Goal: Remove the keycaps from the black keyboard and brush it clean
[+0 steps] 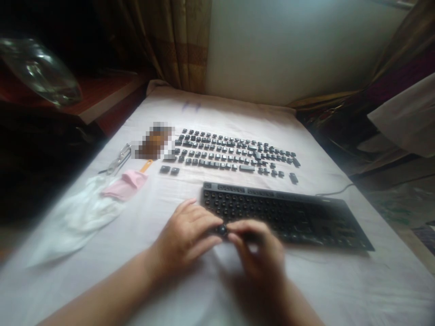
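Two hands, bare, meeting above the near half of a white sheet. Left hand: thumb and forefinger pinched on a small dark piece, by its look a keycap. Right hand: fingertips closed on the same piece from the other side. A dark shape below the right fingers is too blurred to tell as tool, cloth or shadow.

One black keyboard, lying just beyond and to the right of the hands, slanted, its right end towards the sheet's right edge; most key positions bare, a few small keys in place along its far side. One cable, running off over the right edge.

Many loose keycaps, laid in rows between the keyboard and the sheet's far edge; one long keycap in the nearest row; two more set apart at the rows' near left.

Along the left edge: one pink cloth, one white cloth, one orange strip touching the pink.

Step in hand, as judged: close fingertip work on a single piece. Next move calls for a light, steady pinch from both hands, and care not to drop it.
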The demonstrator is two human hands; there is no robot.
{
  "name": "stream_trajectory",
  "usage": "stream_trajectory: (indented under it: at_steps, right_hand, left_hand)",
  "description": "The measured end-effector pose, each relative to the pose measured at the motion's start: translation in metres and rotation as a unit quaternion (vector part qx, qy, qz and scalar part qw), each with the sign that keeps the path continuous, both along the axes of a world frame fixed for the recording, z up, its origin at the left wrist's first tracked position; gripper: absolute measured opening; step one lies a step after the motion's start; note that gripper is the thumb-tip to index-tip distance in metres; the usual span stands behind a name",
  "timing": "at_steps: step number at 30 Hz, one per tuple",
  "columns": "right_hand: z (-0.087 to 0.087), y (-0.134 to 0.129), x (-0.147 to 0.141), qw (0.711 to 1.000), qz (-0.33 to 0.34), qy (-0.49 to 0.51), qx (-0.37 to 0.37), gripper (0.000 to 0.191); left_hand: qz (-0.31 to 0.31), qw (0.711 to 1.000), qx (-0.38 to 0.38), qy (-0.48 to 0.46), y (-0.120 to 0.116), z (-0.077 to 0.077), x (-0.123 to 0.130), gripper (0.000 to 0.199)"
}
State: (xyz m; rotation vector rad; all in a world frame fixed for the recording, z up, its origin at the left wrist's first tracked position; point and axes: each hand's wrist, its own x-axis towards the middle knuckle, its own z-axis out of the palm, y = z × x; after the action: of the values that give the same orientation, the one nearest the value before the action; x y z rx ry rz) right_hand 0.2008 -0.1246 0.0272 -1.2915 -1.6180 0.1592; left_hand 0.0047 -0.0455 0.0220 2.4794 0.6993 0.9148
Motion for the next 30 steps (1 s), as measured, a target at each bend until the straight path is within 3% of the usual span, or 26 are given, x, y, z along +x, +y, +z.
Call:
stream_trajectory:
  at_steps: [10, 19, 25, 30]
  right_hand:
    - [-0.002, 0.0, -0.003, 1.0, 0.017, 0.017, 0.0, 0.018]
    - [-0.004, 0.001, -0.002, 0.999, -0.023, 0.025, -0.021, 0.015]
    - [-0.004, 0.001, 0.003, 0.998, -0.05, 0.027, -0.037, 0.011]
    - [-0.003, 0.002, 0.006, 0.999, -0.033, 0.019, -0.026, 0.011]
  left_hand:
    - [0.005, 1.0, 0.005, -0.004, 0.0, 0.002, 0.001, 0.012]
    - [0.028, 0.998, 0.05, -0.023, 0.002, 0.001, -0.001, 0.012]
    - [0.074, 0.994, 0.079, -0.022, 0.015, 0.0, -0.008, 0.014]
    - [0.174, 0.977, 0.117, 0.026, 0.047, -0.002, -0.025, 0.016]
